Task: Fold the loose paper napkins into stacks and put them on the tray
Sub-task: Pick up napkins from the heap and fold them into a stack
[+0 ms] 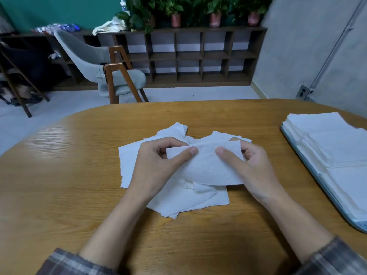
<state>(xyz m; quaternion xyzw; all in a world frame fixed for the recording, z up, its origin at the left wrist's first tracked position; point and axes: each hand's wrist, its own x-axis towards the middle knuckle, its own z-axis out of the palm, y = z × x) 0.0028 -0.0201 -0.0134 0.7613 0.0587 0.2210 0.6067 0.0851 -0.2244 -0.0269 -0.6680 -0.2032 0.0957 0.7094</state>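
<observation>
Left hand (158, 165) and right hand (252, 165) each pinch one white napkin (206, 165), thumbs on top, above the loose napkin pile (178, 203) at centre of the wooden surface (69, 175). Folded stacks (337, 147) lie on the tray (309, 167), far right.

Grey chair (99, 62), cubby shelf (188, 56) w/ potted plants (215, 14) behind.
</observation>
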